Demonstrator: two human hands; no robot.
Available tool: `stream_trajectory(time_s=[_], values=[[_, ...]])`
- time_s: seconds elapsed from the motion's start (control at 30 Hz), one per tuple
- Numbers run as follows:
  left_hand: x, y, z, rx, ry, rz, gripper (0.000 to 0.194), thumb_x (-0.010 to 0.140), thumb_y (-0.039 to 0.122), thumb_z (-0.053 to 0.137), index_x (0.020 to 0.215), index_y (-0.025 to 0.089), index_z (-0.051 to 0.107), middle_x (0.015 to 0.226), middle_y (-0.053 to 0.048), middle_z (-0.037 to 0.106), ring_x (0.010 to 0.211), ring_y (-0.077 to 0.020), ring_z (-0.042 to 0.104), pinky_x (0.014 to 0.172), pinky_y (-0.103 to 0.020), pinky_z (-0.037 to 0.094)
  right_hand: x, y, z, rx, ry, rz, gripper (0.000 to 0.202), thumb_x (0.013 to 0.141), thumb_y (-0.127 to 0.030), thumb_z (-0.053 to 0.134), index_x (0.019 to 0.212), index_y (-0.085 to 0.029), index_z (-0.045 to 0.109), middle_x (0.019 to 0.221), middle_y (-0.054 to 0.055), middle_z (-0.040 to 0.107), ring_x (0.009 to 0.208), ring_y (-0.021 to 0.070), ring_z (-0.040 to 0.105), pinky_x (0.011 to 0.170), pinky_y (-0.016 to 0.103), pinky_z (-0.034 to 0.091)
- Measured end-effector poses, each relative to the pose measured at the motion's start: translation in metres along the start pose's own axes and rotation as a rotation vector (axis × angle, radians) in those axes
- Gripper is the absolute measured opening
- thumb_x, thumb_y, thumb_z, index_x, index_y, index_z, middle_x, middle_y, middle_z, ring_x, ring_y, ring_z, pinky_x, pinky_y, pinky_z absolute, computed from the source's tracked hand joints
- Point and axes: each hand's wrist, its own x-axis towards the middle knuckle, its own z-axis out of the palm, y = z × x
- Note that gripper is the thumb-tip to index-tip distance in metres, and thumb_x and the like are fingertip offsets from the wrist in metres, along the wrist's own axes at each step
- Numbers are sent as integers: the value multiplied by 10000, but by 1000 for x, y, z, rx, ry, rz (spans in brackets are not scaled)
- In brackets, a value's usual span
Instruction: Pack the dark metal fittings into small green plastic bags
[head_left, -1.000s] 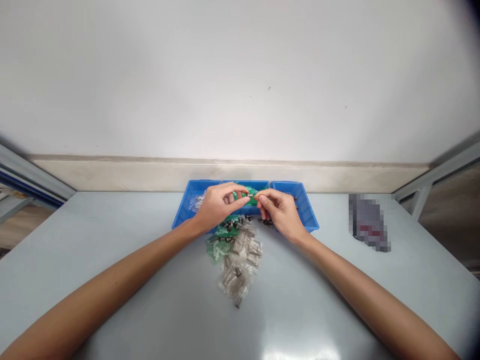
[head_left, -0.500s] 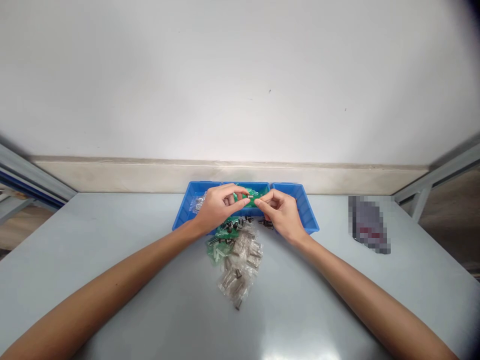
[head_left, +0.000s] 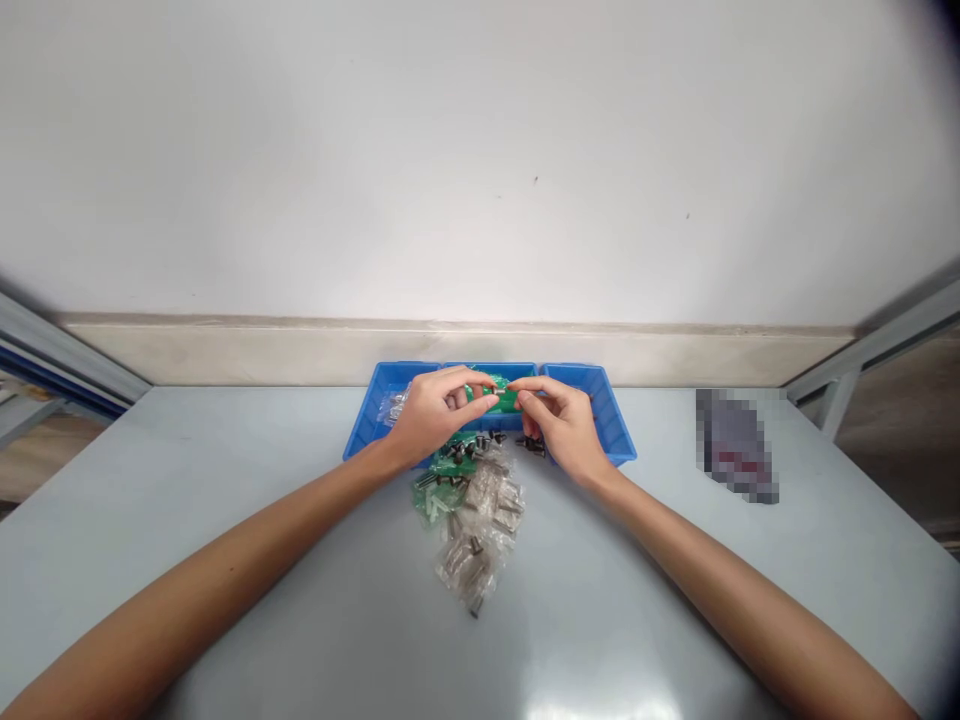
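A small metal piece point(head_left: 499, 391) is pinched between the thumb and index finger of my left hand point(head_left: 448, 402), over the middle blue bin point(head_left: 491, 369). Close by on the right, my right hand point(head_left: 559, 415) has its index fingertip at the piece's other end, with the thumb apart below it. Green plastic bags point(head_left: 480, 377) lie in the middle bin. Clear bags with metal parts point(head_left: 487, 500) and a green bag point(head_left: 437, 500) are piled on the table in front, with loose dark screws point(head_left: 531, 444) near my right hand.
The left blue bin point(head_left: 362, 430) holds a clear bag of parts. A right blue bin point(head_left: 616, 435) stands beyond my right hand. A pixelated dark object point(head_left: 739, 447) lies on the grey table point(head_left: 300, 600). A wall point(head_left: 480, 200) rises behind.
My right index finger has stretched out toward the metal piece, and its thumb has drawn back from the fingertip. My left hand keeps its pinch with little movement.
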Motion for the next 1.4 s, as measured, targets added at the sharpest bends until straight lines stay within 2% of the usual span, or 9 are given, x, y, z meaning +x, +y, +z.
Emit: stream_trajectory(time_s=[0.17, 0.7, 1.17, 1.4], values=[[0, -2, 0, 1, -6, 5, 181, 868, 322, 701, 936, 160, 744, 754, -15, 668, 497, -74, 478, 531, -219, 435, 0, 0, 0, -44, -11, 15, 222, 899, -364, 618, 1000, -186, 703, 583, -18, 570, 512, 148, 531, 514, 275, 425], [-1, -5, 0, 45, -10, 91, 177, 893, 320, 678, 959, 174, 752, 789, -32, 694, 523, -91, 481, 545, -228, 435, 2, 1, 0, -105, -71, -48, 240, 912, -406, 624, 978, -204, 735, 750, 22, 645, 534, 134, 545, 503, 270, 429], [-1, -5, 0, 76, -32, 130, 167, 896, 306, 682, 956, 169, 754, 773, -25, 690, 550, -96, 490, 567, -234, 434, 3, 3, -1, -151, -69, -57, 230, 906, -418, 634, 908, -201, 708, 663, -1, 584, 533, 143, 515, 510, 275, 401], [-1, -4, -1, 66, -24, 142, 157, 894, 287, 683, 946, 157, 755, 777, -27, 696, 542, -93, 486, 554, -230, 432, 3, 4, 0, -149, -65, -68, 220, 903, -409, 641, 899, -196, 697, 697, 5, 606, 548, 141, 520, 529, 277, 415]])
